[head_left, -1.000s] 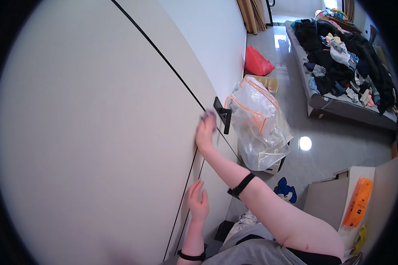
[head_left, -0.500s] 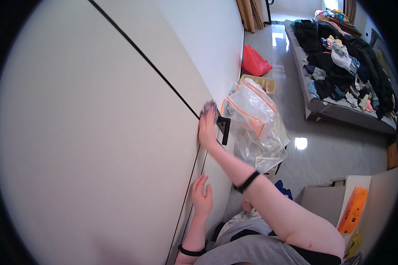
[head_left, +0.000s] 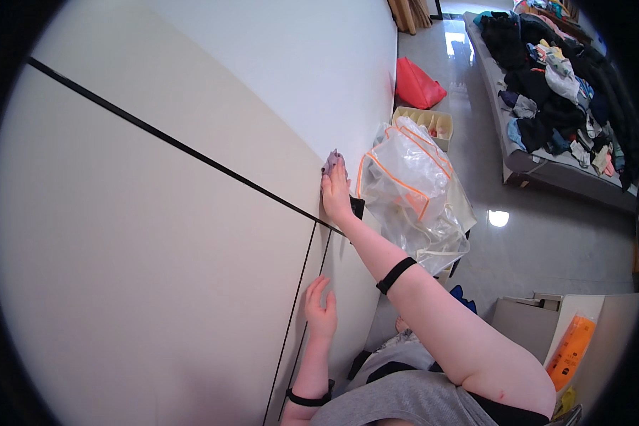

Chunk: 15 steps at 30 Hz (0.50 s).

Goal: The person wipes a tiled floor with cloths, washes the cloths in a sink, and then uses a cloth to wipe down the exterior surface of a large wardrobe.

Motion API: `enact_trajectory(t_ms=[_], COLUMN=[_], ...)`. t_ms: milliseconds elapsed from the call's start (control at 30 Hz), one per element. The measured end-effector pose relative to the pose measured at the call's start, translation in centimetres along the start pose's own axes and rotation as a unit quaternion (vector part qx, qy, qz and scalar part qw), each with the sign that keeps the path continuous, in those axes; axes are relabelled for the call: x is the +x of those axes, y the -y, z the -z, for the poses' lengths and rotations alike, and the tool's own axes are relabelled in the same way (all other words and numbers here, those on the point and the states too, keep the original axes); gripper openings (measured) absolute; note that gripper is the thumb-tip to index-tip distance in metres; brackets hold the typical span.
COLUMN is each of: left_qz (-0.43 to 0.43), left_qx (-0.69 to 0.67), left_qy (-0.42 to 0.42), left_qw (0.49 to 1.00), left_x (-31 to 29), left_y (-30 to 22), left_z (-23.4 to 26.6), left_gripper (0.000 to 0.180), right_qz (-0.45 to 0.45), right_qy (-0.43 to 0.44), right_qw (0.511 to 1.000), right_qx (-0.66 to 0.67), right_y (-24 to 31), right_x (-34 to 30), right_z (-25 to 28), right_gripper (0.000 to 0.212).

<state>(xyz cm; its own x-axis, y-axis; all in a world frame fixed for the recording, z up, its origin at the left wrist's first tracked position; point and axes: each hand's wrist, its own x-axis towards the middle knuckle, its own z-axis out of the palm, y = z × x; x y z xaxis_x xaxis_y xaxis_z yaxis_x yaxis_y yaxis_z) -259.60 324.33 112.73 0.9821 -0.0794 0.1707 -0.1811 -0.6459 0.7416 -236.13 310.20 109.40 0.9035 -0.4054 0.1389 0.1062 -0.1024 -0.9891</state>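
A tall cream cabinet front fills the left side, crossed by a long dark seam and two thin parallel lines. My right hand lies along its upper panel, fingers stretched, pressing a crumpled purple-grey cloth to the surface. Just right of that hand, partly covered by it, is a black handle. Lower down, my left hand is by the thin lines with fingers loosely curved and apart, holding nothing. Whether it touches the panel I cannot tell.
Clear plastic storage bags with orange trim are heaped beside the cabinet. Behind them are a divided beige box and a red bag. Clothes cover a bed at far right. An orange packet rests by a pale unit near right.
My right hand and the cloth have moved up past the dark seam onto the upper panel. The view has tilted; my left hand stays open near the thin lines.
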Motion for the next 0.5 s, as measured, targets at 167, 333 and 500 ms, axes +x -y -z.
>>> enact_trajectory(t_ms=[167,333,500], left_qz=[0.006,0.017,0.041], left_qx=[0.022,0.016,0.003], left_qy=[0.017,0.023,0.039], left_qw=[1.0,0.999,0.998], left_x=[0.7,1.3,1.8], left_y=[-0.1,-0.2,1.2], left_z=[-1.0,-1.2,-0.9], left_gripper=[0.03,0.03,0.031], right_qz=[0.06,0.077,0.075], right_qy=[-0.06,0.021,0.12], right_qw=[0.996,0.996,0.986], right_qx=[-0.025,0.047,-0.084], right_y=[-1.0,-1.5,-3.5], right_x=[-3.3,-4.3,-5.4], right_z=[-0.1,3.6,3.9], right_gripper=[0.057,0.051,0.063])
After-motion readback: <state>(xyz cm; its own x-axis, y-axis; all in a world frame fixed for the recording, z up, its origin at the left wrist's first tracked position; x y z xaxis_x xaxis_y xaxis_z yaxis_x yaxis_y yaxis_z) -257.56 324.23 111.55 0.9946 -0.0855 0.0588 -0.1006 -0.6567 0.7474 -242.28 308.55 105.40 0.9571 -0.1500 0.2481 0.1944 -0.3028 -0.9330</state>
